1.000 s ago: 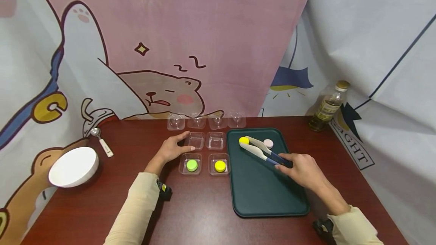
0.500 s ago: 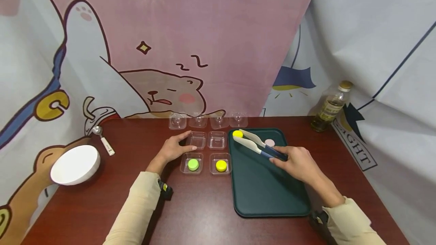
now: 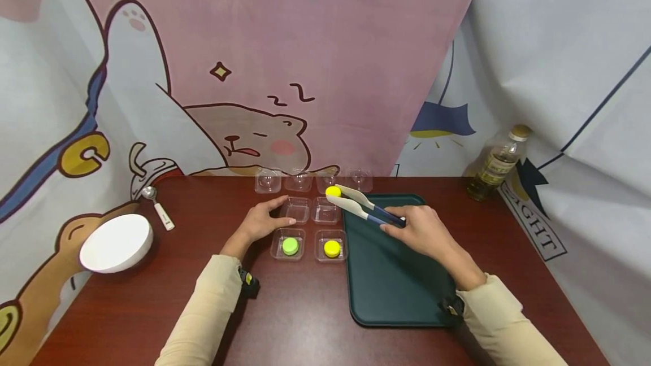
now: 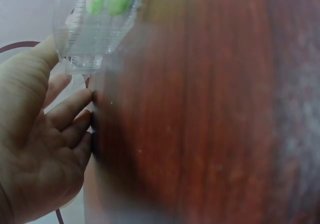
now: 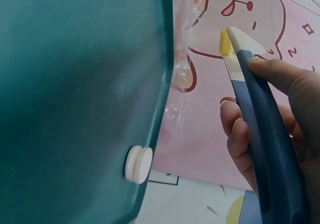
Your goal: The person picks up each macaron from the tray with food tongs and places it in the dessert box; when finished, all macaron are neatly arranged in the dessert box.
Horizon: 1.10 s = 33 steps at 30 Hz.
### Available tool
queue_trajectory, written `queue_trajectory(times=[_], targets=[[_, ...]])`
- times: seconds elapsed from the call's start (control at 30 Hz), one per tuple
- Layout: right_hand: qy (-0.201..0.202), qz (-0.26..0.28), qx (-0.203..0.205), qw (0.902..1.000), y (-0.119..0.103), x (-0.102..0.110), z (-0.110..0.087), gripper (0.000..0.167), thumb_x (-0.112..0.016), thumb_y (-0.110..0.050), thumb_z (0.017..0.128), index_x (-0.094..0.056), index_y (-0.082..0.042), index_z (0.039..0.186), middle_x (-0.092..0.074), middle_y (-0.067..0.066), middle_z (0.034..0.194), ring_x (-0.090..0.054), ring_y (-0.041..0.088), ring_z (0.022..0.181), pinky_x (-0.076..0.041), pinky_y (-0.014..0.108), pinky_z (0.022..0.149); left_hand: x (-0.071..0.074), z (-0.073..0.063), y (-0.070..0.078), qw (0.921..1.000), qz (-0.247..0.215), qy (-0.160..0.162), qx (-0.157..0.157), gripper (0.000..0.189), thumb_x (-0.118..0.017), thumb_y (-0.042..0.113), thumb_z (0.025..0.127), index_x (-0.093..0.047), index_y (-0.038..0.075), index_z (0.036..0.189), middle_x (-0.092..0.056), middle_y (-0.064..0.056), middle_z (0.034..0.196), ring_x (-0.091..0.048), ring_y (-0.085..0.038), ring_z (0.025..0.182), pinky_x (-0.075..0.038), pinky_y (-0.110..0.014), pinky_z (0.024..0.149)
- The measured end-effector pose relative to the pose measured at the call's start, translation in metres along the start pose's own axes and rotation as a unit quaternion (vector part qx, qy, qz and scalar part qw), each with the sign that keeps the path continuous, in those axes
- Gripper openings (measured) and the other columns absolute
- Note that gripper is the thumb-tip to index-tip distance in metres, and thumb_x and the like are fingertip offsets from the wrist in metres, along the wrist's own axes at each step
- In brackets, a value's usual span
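Note:
My right hand (image 3: pixel 419 230) grips a pair of blue-handled tongs (image 3: pixel 376 216) with pale tips. A yellow macaron (image 3: pixel 333 191) is pinched between those tips, raised above the back right clear plastic box (image 3: pixel 326 211). My left hand (image 3: pixel 259 222) holds the back left clear plastic box (image 3: pixel 296 210), thumb and forefinger at opposite sides; its other fingers rest loosely by the table in the left wrist view. In front, one box holds a green macaron (image 3: pixel 290 246) and another a yellow one. A pale pink macaron (image 5: pixel 138 164) lies on the dark green tray (image 3: pixel 396 292).
Several clear domed lids (image 3: pixel 268 181) line the table's back edge. A white bowl (image 3: pixel 116 243) and a small scoop with a white handle (image 3: pixel 158 208) are at the left. An oil bottle (image 3: pixel 493 165) stands at the back right. A printed cloth hangs behind.
My right hand has carried the yellow macaron in the tongs leftward, off the tray and over the back right box. The left hand has stayed at its box.

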State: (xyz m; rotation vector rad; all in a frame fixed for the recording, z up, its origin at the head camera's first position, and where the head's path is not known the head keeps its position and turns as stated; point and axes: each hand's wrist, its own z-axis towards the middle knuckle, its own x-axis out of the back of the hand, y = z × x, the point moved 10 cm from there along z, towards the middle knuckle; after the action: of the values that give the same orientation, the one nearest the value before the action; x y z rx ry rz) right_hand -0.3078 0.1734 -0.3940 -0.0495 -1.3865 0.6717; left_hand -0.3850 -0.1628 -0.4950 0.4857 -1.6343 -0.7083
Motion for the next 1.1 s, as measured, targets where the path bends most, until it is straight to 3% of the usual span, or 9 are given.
queue_trajectory(times=[0.37,1.1], targets=[[-0.028,-0.01,0.005,0.9995,-0.009,-0.01,0.022,0.045,-0.076,-0.036,0.09,-0.072,-0.009,0.127,-0.053,-0.006,0.06,-0.039,0.005,0.046,-0.032,0.023,0.046,0.0,0.001,0.001,0.9996,-0.023,-0.001,0.016,0.082,-0.082,0.05,0.082,-0.048,0.028,0.152,-0.047,-0.014,0.157,-0.041,-0.039,0.145,-0.04,-0.056,0.115],[-0.067,-0.005,0.001,0.9977,-0.029,-0.045,0.04,0.043,-0.077,-0.037,0.089,-0.073,-0.013,0.125,-0.065,-0.006,0.072,-0.047,0.008,0.052,-0.036,0.025,0.049,0.0,0.0,0.001,0.9999,-0.01,-0.003,0.008,0.082,-0.082,0.048,0.082,-0.047,0.025,0.153,-0.047,-0.015,0.156,-0.045,-0.04,0.143,-0.039,-0.057,0.115]])
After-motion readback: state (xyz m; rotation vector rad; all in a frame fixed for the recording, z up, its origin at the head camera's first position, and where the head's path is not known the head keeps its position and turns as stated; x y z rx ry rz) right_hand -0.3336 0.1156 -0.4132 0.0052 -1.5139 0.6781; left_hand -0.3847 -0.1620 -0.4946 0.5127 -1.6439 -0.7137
